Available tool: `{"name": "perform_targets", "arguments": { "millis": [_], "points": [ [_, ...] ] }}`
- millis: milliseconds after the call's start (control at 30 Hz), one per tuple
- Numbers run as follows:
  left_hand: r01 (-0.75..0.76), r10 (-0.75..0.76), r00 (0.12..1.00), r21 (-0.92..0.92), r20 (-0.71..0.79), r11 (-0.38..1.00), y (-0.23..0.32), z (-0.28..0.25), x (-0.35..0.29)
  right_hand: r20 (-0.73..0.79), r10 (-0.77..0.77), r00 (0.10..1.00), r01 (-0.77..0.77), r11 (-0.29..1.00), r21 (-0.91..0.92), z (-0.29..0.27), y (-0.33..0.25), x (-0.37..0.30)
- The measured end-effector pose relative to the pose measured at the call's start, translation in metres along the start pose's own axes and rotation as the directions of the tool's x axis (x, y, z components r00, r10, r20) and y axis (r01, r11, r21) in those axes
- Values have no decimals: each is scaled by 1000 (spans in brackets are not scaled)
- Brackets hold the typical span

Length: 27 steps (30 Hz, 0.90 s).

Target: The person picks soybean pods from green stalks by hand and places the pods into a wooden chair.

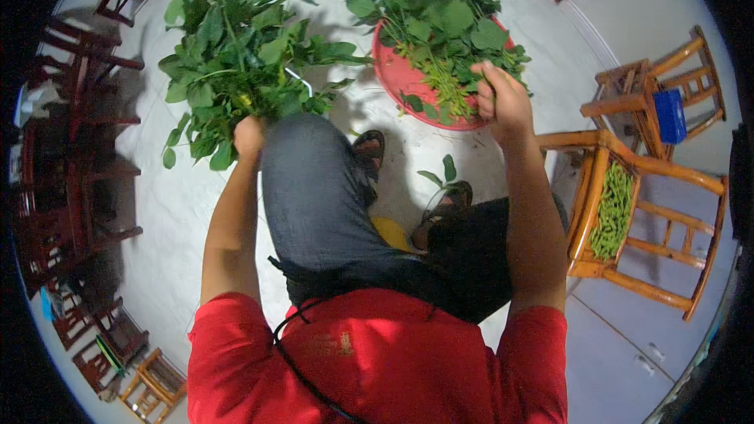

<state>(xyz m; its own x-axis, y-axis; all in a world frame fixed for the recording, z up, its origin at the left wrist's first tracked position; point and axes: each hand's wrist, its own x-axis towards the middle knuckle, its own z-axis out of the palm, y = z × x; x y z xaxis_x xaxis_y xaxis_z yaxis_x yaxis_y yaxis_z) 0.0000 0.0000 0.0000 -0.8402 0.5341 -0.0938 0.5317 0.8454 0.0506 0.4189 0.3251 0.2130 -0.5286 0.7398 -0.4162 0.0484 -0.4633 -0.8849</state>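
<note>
My left hand [250, 135] reaches the lower edge of a big bundle of leafy green bean plants [224, 55], left of my knee. Its fingers are hidden by the leaves and my knee. My right hand [505, 102] is raised at the right edge of a round red tray [389, 71], its fingers curled closed. What sits between those fingers is too small to make out. More leafy bean plants [440, 16] lie heaped on the tray, with yellowish-green stems or pods [449, 86] toward its near side. A thin, pale curved rod [298, 81] shows by the left bundle.
To my right, a bamboo chair [589, 212] bears many green bean pods [613, 208]. Behind it stands another chair with a blue box [669, 116]. A leafy sprig [441, 180] lies by my sandals. Dark wooden chairs [86, 126] line the left side.
</note>
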Motion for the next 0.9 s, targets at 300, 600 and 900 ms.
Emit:
{"name": "perform_targets", "arguments": {
  "millis": [300,600,900],
  "points": [
    [-127,123,974,-10,-188,992,71,-93,-48,63,8,998,-33,913,405,-55,-36,-24],
    [-587,390,808,-664,-442,463,237,-301,-53,-341,-141,929,304,818,488,-117,-55,-54],
    [-571,626,770,-575,-125,587,335,-241,-76,-508,-797,326,-151,486,-861,-340,-35,-147]
  ]
}}
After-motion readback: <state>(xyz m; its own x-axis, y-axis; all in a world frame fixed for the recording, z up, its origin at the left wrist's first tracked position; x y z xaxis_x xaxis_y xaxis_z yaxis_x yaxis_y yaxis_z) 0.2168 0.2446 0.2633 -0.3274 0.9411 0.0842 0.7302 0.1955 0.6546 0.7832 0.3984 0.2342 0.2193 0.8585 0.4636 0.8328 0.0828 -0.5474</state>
